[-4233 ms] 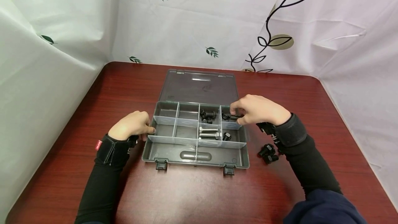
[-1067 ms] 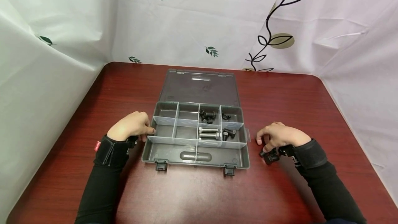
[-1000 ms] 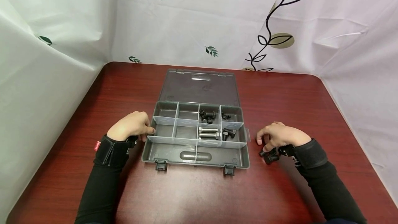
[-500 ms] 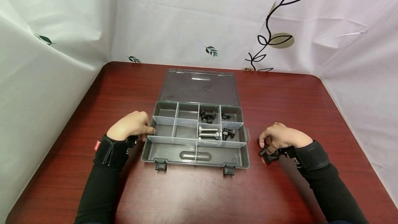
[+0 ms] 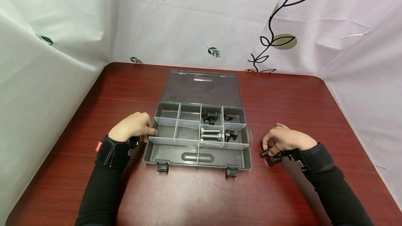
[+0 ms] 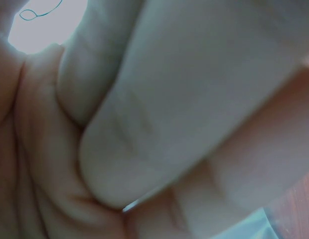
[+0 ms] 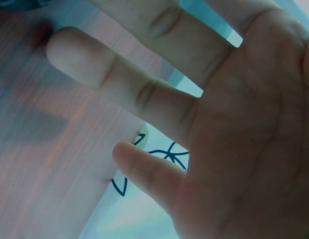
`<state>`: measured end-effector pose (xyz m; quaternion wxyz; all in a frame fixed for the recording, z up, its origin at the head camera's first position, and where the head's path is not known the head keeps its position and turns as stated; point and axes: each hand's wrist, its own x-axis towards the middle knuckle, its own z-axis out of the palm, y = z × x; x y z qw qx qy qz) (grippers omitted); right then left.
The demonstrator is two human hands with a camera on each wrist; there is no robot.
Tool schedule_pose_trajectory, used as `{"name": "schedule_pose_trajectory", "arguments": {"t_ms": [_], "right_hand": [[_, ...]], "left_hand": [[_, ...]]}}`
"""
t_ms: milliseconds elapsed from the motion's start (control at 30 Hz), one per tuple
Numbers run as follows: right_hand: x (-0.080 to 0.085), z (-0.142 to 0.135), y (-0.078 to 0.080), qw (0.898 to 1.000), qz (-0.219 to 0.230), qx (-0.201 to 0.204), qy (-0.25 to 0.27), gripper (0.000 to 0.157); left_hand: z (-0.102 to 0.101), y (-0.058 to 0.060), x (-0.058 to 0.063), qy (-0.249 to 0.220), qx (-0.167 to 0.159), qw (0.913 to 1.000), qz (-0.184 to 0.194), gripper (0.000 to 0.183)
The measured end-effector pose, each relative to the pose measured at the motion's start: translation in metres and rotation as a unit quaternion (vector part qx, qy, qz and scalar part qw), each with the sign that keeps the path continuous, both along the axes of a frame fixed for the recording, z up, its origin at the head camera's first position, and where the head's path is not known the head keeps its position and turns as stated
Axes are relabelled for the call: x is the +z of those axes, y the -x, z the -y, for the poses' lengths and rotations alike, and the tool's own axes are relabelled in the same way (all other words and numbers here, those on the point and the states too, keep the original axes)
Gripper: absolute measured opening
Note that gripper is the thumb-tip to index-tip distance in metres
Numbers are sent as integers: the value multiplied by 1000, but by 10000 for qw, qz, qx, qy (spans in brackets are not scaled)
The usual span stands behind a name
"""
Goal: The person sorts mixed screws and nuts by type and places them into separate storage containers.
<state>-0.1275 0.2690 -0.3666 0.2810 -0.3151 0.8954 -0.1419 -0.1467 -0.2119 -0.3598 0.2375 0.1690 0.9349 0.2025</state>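
A grey plastic organizer box (image 5: 194,151) lies on the table with its lid folded back. My left hand (image 5: 133,127) grips the box's left wall, its thumb reaching over the rim; in the left wrist view its fingers (image 6: 159,99) are curled into the palm. To the right of the box, my right hand (image 5: 287,139) pinches a black bolt (image 5: 265,153) between thumb and index finger, low over the table. Another black bolt (image 5: 274,159) lies just below that thumb. In the right wrist view the outer fingers (image 7: 124,84) are extended, and the bolts are out of sight.
Black bolts (image 5: 231,134) lie in the right middle compartment, beneath a compartment of small black pieces (image 5: 228,117). Silver bolts (image 5: 211,136) and more black hardware (image 5: 209,116) fill two compartments beside them. White patterned cloth (image 5: 188,20) stands behind the table (image 5: 194,201).
My right hand moved from the top right compartment to the bolts on the table, then shifted slightly, turning one bolt out to the left. The right middle compartment gained a bolt. The left hand stayed put.
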Motion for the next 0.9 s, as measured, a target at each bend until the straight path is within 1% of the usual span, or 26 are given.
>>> {"name": "schedule_pose_trajectory", "arguments": {"t_ms": [300, 500, 633, 900], "right_hand": [[-1, -2, 0, 9998, -165, -45, 98, 15], [3, -1, 0, 9997, -228, -50, 63, 15], [9, -1, 3, 9995, -304, -71, 51, 14], [25, 2, 7, 9974, -708, -106, -16, 15]], "left_hand": [[0, 0, -1, 25, 30, 10000, 5, 24], [0, 0, -1, 16, 45, 10000, 20, 25], [0, 0, -1, 34, 28, 10000, 16, 25], [-1, 2, -2, 102, 1, 9999, -19, 25]]}}
